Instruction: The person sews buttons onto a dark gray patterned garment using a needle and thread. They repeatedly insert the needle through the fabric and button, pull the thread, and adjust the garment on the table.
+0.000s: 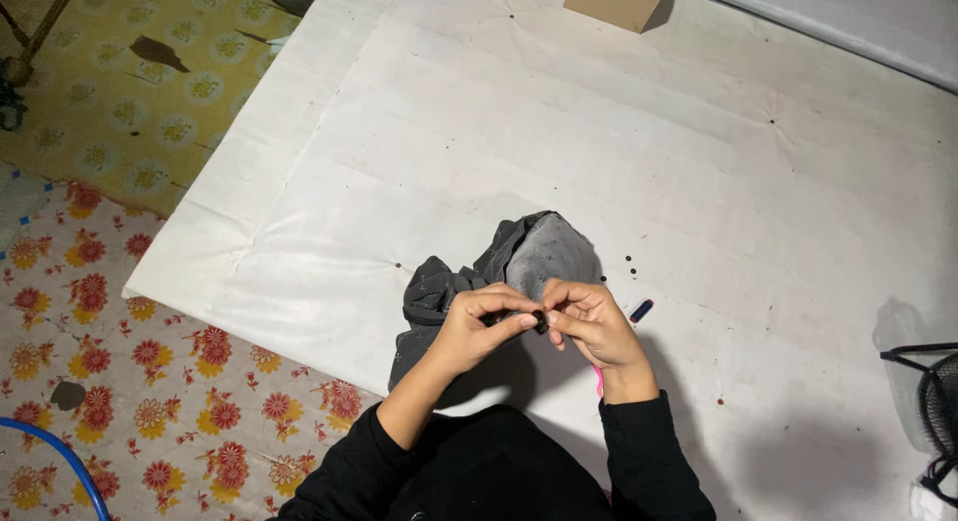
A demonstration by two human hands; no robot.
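Black-sleeved arms meet over a dark garment (509, 271) on a white mat (619, 132).

Both hands pinch one small black button (539, 320): left hand (477, 326) and right hand (591, 321), fingertips closed together. Its facing cannot be told. The grey cloth runs from near-left to far-right, bunched. A small dark cylinder (642, 309) lies just right; loose buttons (632, 271) beyond. Open mat spreads far and right; its left edge meets flowered flooring (90, 281). A cardboard box (616, 2) sits farthest.

white quilted mat (419, 142) | cardboard box (614, 0) at far edge | floral floor covering (110, 361) | blue hose (60, 461)
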